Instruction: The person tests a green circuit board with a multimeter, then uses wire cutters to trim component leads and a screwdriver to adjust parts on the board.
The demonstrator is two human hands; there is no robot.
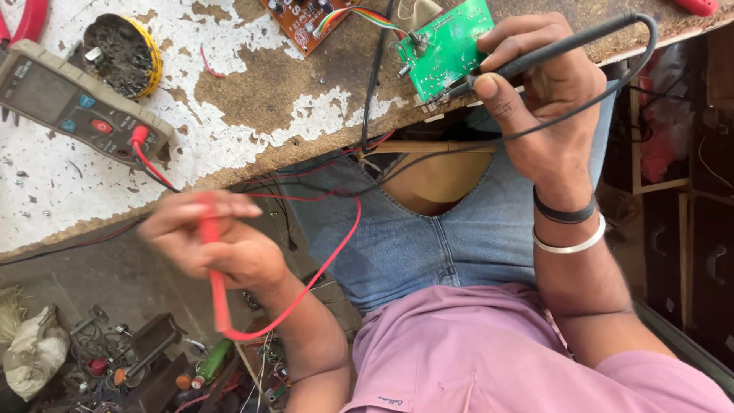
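Observation:
My left hand [229, 248] is blurred below the table edge and grips a red test probe [219, 306], whose red lead loops back up to a grey multimeter [69, 103] lying on the table at the left. My right hand [547, 99] holds a black test probe [569, 46] like a pen. The black probe's tip touches the lower edge of a green circuit board [447, 46] at the table's edge. The black lead curves round my right hand and runs back under the table edge.
The wooden table [252, 115] has worn, flaking white paint. On it sit a brown circuit board [302, 19] joined by a coloured ribbon cable, a round yellow-rimmed tin [122, 53] and red plier handles [27, 19]. Tools and parts litter the floor [153, 359].

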